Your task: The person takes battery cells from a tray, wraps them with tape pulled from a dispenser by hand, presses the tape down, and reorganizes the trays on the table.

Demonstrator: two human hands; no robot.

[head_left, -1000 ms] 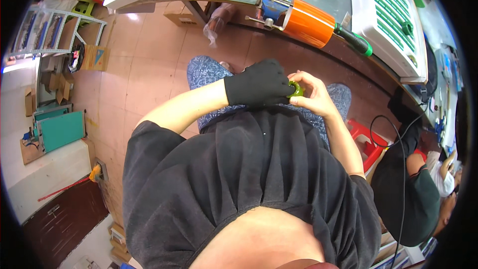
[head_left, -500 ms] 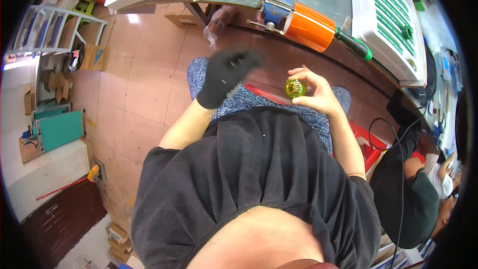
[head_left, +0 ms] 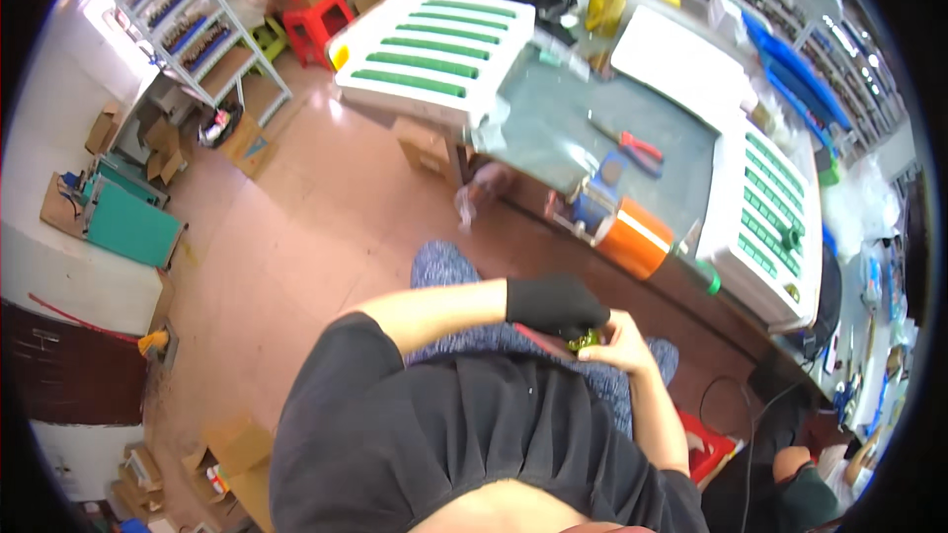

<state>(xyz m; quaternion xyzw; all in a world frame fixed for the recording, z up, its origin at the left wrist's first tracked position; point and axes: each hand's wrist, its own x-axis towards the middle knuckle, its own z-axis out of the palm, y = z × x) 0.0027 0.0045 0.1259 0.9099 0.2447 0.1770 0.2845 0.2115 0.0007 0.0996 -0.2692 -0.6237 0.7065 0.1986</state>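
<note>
Over my lap, my right hand (head_left: 624, 345), bare, pinches a small shiny yellow-green round piece (head_left: 585, 341) between thumb and fingers. My left hand (head_left: 561, 304), in a black glove, reaches across to it from the left. Its fingertips are at the piece or just above it, dark and smeared, so I cannot tell their grip. Under the gloved hand a long thin red thing (head_left: 538, 338) lies on my lap, partly covered. Ahead, at the bench edge, an orange cylinder (head_left: 637, 237) sits by a blue vise (head_left: 595, 203), with a green-and-black handle (head_left: 707, 274) at its right end.
Red-handled pliers (head_left: 642, 150) lie on the grey bench top (head_left: 553, 114). White trays with green strips stand at the left (head_left: 434, 49) and right (head_left: 765, 227). A red bin (head_left: 706, 444) is on the floor at my right, near a seated co-worker (head_left: 805, 489) and a hanging cable.
My gloved left hand has swung right to meet the yellow-green piece in my right hand. The view has tilted up, showing more of the bench and the room.
</note>
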